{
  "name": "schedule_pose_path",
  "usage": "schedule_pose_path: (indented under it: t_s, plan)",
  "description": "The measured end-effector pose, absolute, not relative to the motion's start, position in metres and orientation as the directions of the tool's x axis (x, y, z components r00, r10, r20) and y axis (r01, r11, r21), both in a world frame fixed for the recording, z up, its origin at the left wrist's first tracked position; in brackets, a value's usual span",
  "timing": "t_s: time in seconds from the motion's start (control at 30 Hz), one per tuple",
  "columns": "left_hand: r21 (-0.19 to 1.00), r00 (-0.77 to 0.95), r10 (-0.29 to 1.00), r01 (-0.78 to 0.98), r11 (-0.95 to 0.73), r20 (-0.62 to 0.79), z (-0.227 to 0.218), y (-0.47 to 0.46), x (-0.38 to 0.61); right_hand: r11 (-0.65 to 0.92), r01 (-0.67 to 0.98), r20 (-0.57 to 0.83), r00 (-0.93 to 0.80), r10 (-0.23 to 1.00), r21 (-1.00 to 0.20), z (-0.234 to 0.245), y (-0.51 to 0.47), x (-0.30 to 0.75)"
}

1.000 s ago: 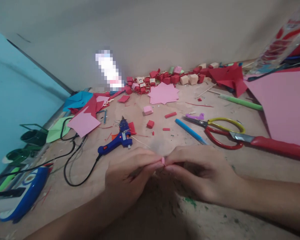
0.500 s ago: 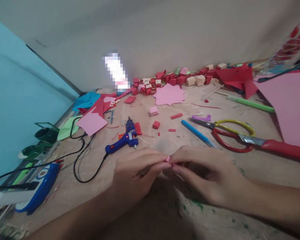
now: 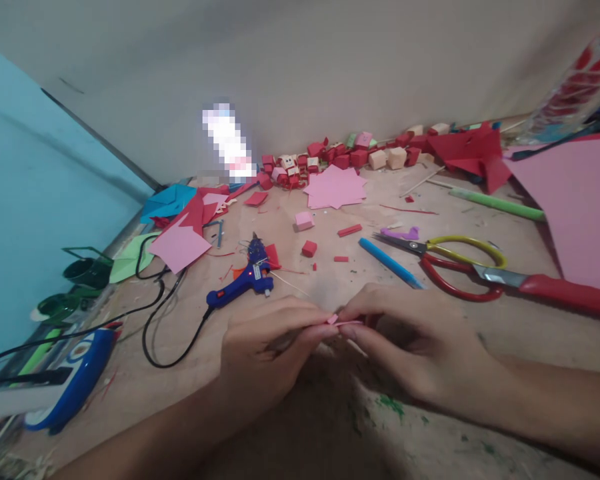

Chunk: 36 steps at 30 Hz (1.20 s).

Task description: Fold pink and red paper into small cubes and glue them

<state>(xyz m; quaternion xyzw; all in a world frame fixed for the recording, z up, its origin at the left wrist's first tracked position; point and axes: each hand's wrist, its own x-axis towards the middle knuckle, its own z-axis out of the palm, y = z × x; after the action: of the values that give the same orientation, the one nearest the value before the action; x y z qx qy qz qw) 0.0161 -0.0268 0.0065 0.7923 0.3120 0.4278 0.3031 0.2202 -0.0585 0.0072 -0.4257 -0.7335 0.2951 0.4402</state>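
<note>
My left hand and my right hand meet fingertip to fingertip low in the middle of the head view, both pinched on a small pink paper piece held just above the table. Only a thin pink edge of it shows between the fingers. A blue glue gun with a black cord lies just beyond my left hand. Yellow-and-red scissors and a blue pen lie beyond my right hand.
Red and pink paper cubes line the back wall behind a pink star-shaped cutout. A large pink sheet lies at the right, with a red-handled cutter and green stick. Pink, red, blue and green sheets lie at the left.
The view has shifted slightly. My fingers have worked the pink piece a little, so a longer thin edge of it shows; both hands stay in place.
</note>
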Motion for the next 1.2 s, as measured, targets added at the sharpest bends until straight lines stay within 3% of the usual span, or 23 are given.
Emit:
schedule_pose_path:
  t_s: [0.53,0.77,0.97,1.2]
  plan:
    - [0.751,0.496,0.754,0.267,-0.604,0.430,0.0096,-0.0193,0.0188,0.625,0.409,0.523,-0.342,0.781,-0.665,0.0023,-0.0574,0.2234]
    - [0.787,0.506,0.759,0.226,-0.575,0.409,0.0053,-0.0207,0.0181,0.624,0.361,0.530,-0.333,0.780,-0.693,0.0020,-0.0577,0.2246]
    - [0.782,0.496,0.759,0.223,-0.582,0.423,0.0084,-0.0223,0.0178,0.515,0.362,0.437,-0.277,0.855,-0.777,0.0057,-0.0582,0.2221]
    - [0.778,0.524,0.738,0.206,-0.594,0.425,0.0090,-0.0200,0.0175,0.575,0.352,0.480,-0.324,0.815,-0.738,0.0057,-0.0576,0.2221]
